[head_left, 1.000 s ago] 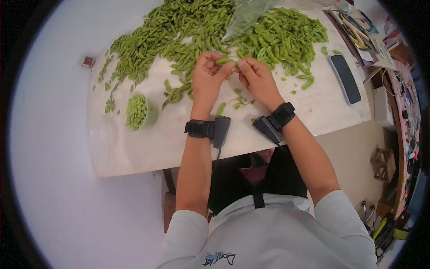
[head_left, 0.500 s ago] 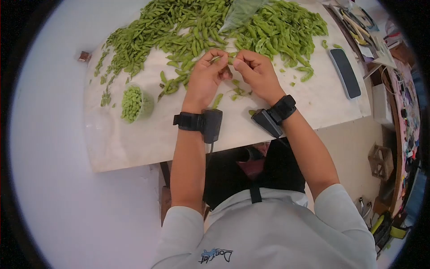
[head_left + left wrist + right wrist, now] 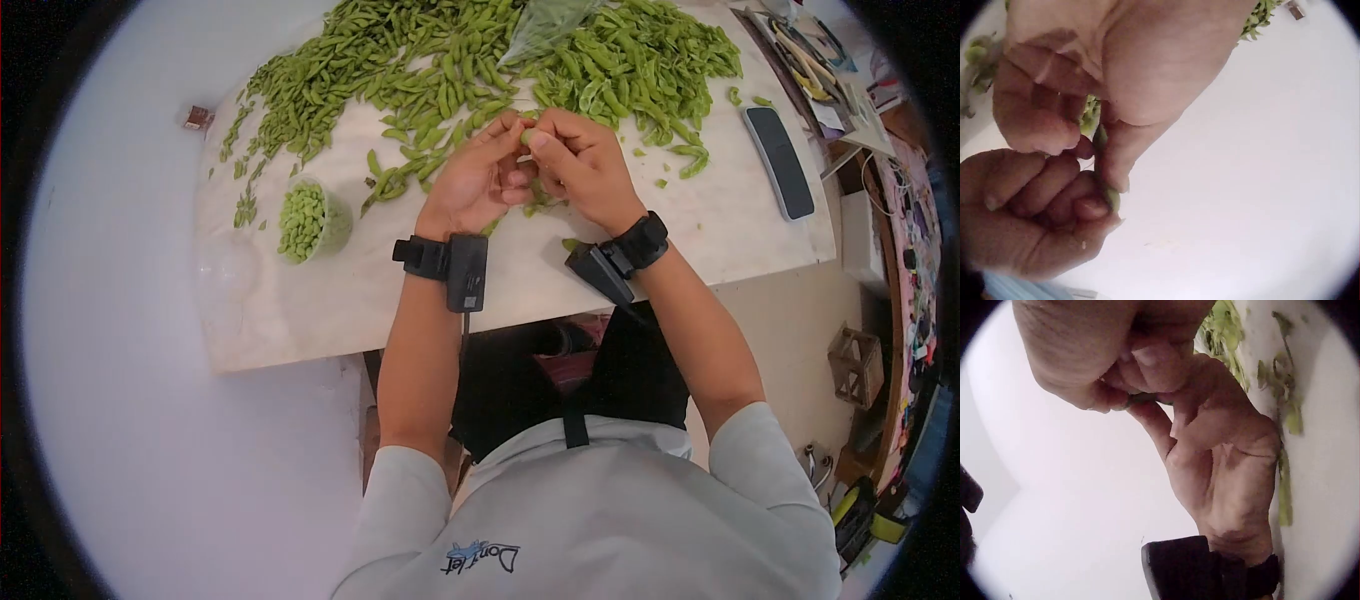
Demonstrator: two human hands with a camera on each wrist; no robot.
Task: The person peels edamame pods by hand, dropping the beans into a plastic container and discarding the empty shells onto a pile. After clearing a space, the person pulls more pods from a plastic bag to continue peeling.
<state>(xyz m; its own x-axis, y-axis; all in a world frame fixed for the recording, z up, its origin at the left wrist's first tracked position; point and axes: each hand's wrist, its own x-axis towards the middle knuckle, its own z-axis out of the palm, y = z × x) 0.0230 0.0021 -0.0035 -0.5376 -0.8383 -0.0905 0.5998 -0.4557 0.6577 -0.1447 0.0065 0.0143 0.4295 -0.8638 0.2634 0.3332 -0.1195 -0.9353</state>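
Observation:
Between the two hands, held up over the near middle of the table, is a green pod (image 3: 527, 136). The left hand (image 3: 478, 180) pinches one end of the pod (image 3: 1112, 199) with thumb and finger, its palm turned inward. At the other end the right hand (image 3: 590, 170) grips it between thumb and curled forefinger; the fingertips of both hands nearly meet. Most of the pod is hidden by fingers in the right wrist view. Behind the hands lie a wide heap of pods (image 3: 430, 90) and, to its right, a heap of brighter green pods or shells (image 3: 640, 75).
A clear cup of shelled beans (image 3: 303, 222) stands at the left. A plastic bag (image 3: 548, 28) lies between the heaps. At the right are a phone (image 3: 779, 163) and a tray of tools (image 3: 800, 62). Loose bits (image 3: 1283, 381) lie below the hands.
Both hands stay together, while the left hand has turned its palm more into view and its fingers have spread a little. The pod has shifted within the fingertips.

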